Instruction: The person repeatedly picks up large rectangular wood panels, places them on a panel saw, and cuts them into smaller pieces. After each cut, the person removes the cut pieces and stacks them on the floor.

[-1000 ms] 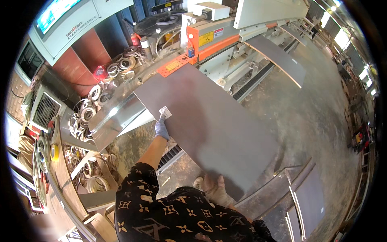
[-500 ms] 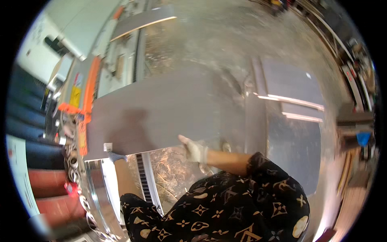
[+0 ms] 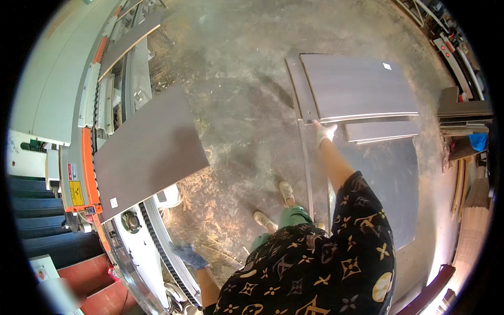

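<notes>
My right hand [image 3: 325,134], in a pale glove with thumb and finger apart, reaches to the near edge of a stacked grey-brown panel [image 3: 357,86]. Its fingertips are beside the end of a narrow grey strip [image 3: 295,86]; whether they touch it I cannot tell. My left hand [image 3: 190,256], in a blue-grey glove, is smeared by motion next to the machine's black track [image 3: 157,245] and holds nothing I can see. Left of centre, a large grey-brown panel [image 3: 149,152] with a small white label lies against the orange-edged machine [image 3: 89,168], apart from both hands.
Two short boards [image 3: 380,130] lie on a dark flat sheet [image 3: 386,189] at the right. Farther along the machine rests another panel [image 3: 128,44]. Wood shavings [image 3: 194,210] litter the floor near my shoes [image 3: 265,220]. Timber pieces [image 3: 475,210] lean at the far right.
Both hands have come off the large panel at the machine. My right hand has swung right to the stack, and my left has dropped back toward me. The view has turned rightward.
</notes>
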`<state>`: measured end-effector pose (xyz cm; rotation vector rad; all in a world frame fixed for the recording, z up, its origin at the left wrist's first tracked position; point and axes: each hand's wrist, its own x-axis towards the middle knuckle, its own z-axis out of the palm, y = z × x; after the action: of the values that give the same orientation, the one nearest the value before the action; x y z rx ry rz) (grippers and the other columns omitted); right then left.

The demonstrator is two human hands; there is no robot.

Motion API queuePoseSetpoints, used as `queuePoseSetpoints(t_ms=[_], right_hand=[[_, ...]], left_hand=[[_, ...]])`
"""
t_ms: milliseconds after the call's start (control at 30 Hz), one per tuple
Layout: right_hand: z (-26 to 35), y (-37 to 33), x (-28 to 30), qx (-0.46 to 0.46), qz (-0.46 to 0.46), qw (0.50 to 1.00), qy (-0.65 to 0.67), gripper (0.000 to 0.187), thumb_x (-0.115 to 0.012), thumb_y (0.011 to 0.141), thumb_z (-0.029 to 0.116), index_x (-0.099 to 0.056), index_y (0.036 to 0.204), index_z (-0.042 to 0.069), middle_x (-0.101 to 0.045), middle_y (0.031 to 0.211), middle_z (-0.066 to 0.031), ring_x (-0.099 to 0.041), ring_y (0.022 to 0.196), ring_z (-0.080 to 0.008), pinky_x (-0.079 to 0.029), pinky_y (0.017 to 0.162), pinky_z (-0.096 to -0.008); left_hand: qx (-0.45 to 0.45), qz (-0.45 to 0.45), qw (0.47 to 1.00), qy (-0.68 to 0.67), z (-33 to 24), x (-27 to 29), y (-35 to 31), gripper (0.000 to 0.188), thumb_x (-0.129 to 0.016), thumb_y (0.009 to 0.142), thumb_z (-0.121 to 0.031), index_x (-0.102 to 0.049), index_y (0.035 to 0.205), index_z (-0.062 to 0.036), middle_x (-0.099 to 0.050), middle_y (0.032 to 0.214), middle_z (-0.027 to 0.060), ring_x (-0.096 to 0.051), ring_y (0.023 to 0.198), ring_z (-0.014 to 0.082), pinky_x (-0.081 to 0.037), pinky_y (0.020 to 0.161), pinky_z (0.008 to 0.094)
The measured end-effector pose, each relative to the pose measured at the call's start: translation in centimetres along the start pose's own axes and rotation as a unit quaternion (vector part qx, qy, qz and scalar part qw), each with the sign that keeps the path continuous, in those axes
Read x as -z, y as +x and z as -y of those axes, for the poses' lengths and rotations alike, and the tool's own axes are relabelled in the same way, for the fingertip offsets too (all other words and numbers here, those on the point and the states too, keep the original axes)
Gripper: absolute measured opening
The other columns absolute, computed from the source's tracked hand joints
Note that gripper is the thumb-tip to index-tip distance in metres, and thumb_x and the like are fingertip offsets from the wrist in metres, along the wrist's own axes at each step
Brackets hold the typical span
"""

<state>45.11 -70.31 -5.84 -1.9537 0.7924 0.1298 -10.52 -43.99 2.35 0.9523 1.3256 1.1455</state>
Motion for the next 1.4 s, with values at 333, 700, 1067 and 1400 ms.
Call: queuePoseSetpoints(t_ms=[333, 700, 1067, 1400], right_hand=[[-4.0, 6.5, 0.9, -0.065, 0.0, 0.951, 0.301, 0.067, -0.07, 0.075, 0.014, -0.037, 0.132, 0.012, -0.055, 0.118, -0.0105, -0.055, 0.102, -0.0239, -0.045, 0.088, -0.0358], [-6.1, -2.0, 7.2, -0.071, 0.332, 0.87, 0.357, 0.018, -0.06, 0.085, 0.027, -0.051, 0.077, 0.013, -0.046, 0.067, 0.0002, -0.044, 0.057, -0.015, -0.036, 0.052, -0.0315], [-8.1, -6.7, 17.7, -0.182, 0.48, 0.754, 0.41, 0.065, -0.051, 0.081, 0.053, -0.046, 0.127, 0.009, -0.05, 0.125, -0.011, -0.048, 0.113, -0.0318, -0.038, 0.097, -0.0518], [-14.1, -12.7, 15.5, -0.11, 0.597, 0.742, 0.284, 0.057, -0.067, 0.077, 0.029, -0.048, 0.123, 0.001, -0.053, 0.121, -0.0118, -0.052, 0.108, -0.0293, -0.047, 0.091, -0.042]], left_hand=[[0.104, 0.024, 0.991, 0.077, 0.4, -6.2, -5.5, 0.055, -0.055, 0.084, -0.005, -0.032, 0.132, -0.0187, -0.039, 0.129, 0.0045, -0.048, 0.104, 0.0238, -0.041, 0.09, 0.047], [-0.076, 0.465, 0.846, 0.251, 11.5, -22.3, -9.6, 0.061, -0.059, 0.085, -0.022, -0.031, 0.134, -0.0009, -0.045, 0.127, 0.016, -0.054, 0.104, 0.0224, -0.045, 0.089, 0.0337], [-0.126, 0.35, 0.819, 0.437, -0.5, -14.5, -10.1, 0.043, -0.068, 0.079, -0.041, -0.063, 0.092, -0.0005, -0.062, 0.068, 0.0104, -0.055, 0.061, 0.016, -0.048, 0.057, 0.0328], [-0.054, 0.18, 0.928, 0.322, -7.8, 12.5, 3.6, 0.046, -0.067, 0.079, -0.044, -0.063, 0.093, -0.0001, -0.064, 0.082, 0.0078, -0.058, 0.075, 0.014, -0.049, 0.065, 0.0291]])
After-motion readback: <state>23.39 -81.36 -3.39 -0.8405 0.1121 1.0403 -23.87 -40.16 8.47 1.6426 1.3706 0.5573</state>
